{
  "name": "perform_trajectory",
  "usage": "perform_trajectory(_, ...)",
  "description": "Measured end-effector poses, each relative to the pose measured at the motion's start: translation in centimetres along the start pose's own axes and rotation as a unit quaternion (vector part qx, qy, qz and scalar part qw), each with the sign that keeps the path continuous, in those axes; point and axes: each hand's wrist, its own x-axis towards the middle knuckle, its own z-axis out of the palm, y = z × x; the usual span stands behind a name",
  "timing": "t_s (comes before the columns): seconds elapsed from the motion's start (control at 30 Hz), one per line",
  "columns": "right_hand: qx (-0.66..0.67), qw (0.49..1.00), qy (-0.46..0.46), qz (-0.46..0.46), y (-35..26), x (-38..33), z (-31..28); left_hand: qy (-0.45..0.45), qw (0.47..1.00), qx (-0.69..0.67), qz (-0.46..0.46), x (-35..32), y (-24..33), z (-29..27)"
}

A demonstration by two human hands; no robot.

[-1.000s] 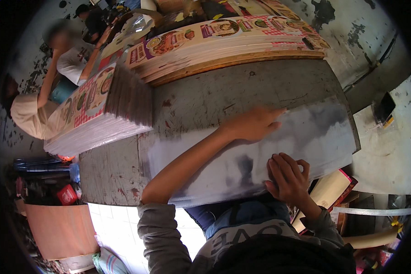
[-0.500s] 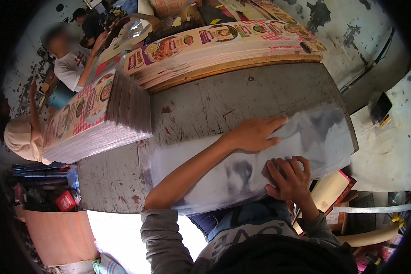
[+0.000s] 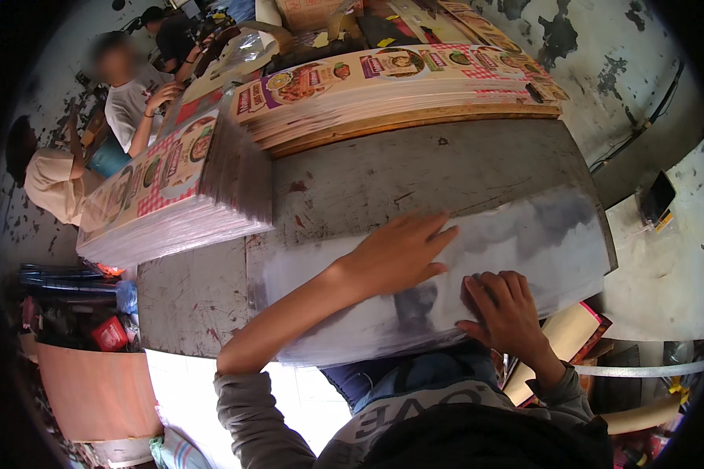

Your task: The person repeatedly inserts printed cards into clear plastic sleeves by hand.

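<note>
A long stack of clear plastic sheets [image 3: 516, 234] lies across the near part of the grey worktable [image 3: 352, 176]. Across its middle reaches my left hand [image 3: 399, 254], palm down on the top sheet with the fingers stretched out and spread. Closer to my body, my right hand [image 3: 504, 309] rests on the stack's near side, fingers bent but apart, holding nothing that I can see. Between and below the hands a dark reflection shows in the plastic. The undersides of both palms are hidden.
Tall stacks of printed food-picture sheets stand at the left [image 3: 164, 184] and along the back [image 3: 368, 86]. Beyond the left stack, a person in a white shirt [image 3: 129, 109] works. A dark phone-like object [image 3: 657, 199] lies on a pale surface at the right.
My left hand has slid left and slightly toward me over the plastic. My right hand stays near the same spot. The view has shifted slightly.
</note>
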Motion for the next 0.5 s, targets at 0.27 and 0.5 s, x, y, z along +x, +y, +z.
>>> perform_trajectory(0.27, 0.028, 0.998, 0.040, 0.031, -0.2, -0.6, 1.0, 0.112, 0.976, 0.119, -0.148, -10.5, -0.3, -5.9)
perform_trajectory(0.5, 0.025, 0.998, 0.050, 0.027, -0.2, -0.7, 1.2, 0.347, 0.823, 0.382, -0.239, -15.8, -3.6, -9.4)
